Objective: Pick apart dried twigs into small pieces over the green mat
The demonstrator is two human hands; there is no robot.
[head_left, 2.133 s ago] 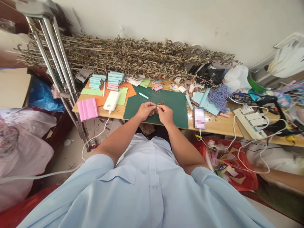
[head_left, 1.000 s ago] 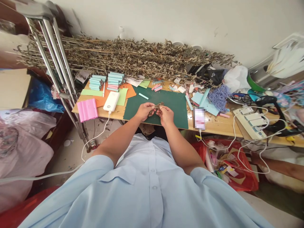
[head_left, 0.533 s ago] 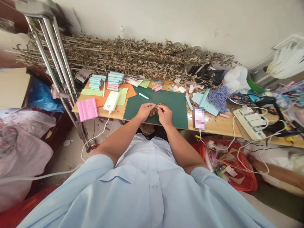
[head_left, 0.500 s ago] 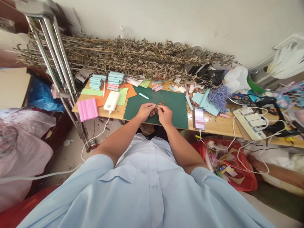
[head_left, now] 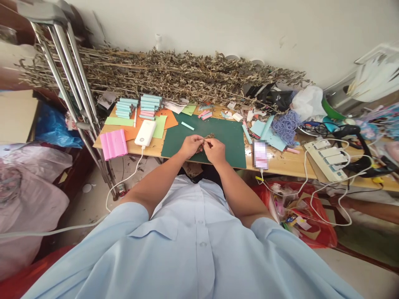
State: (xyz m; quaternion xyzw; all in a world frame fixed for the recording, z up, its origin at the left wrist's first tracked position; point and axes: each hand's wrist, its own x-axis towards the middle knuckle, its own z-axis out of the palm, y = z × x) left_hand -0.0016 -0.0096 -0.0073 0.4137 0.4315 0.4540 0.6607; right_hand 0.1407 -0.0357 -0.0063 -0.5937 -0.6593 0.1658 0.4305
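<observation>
Both hands meet over the green cutting mat [head_left: 174, 141] at the table's front edge. My left hand [head_left: 191, 146] is closed, its fingers pinching dried leaves [head_left: 210, 136]. From the other side my right hand [head_left: 215, 151] pinches the same small brown clump, fingertips nearly touching the left ones. Much of the clump is hidden by the fingers. On the mat behind the hands lies a single light-blue paper roll [head_left: 187, 126]. Long dried leafy stalks [head_left: 187, 74] are heaped along the back of the table.
Stacked blue rolls [head_left: 127, 108], a white power bank [head_left: 145, 133] and pink paper [head_left: 114, 144] lie left. On the right are a phone [head_left: 261, 154], purple yarn [head_left: 285, 128], a power strip [head_left: 327, 158] and cables. Crutches [head_left: 70, 83] stand left; another person's arm [head_left: 364, 207] shows at right.
My right hand has shifted slightly left, its fingertips closer to the left hand's. The other person's arm at the right edge has moved up a little. The view has shifted slightly.
</observation>
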